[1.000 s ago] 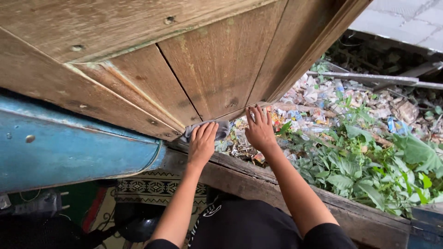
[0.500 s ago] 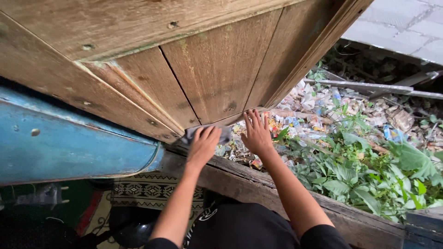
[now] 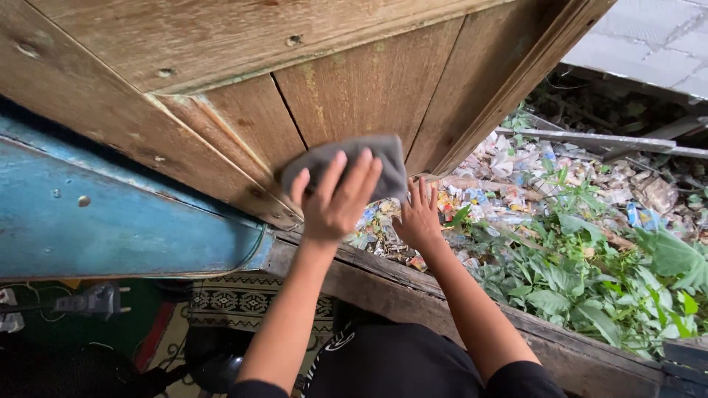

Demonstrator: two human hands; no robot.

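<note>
Wooden panel: the largest thing in view, filling the upper left and centre of the frame; its boards run slantwise from the top edge down toward the middle, with nail heads and a crossing batten at the upper left.
Blue surface: a worn, painted band at the left middle of the frame, under the panel's lower edge, ending in a rounded corner near the centre.
Green plants: leafy growth at the lower right, beyond a weathered wooden beam that crosses the bottom of the frame on a slant.
Litter: scattered wrappers and scraps at the right middle, between the plants and the panel.
Grey cloth: at the centre of the frame, pressed flat on the lower boards of the panel; its long axis lies roughly side to side, tilted slightly up toward the right, one end under the fingers, the other reaching right.
Left hand: centre of the frame, fingers spread and pointing up, flat on the cloth, pinning it to the wood rather than clenching it.
Right hand: just right of the left one, released, fingers splayed, fingertips at the panel's lower edge just below the cloth; whether it touches the cloth I cannot tell.
</note>
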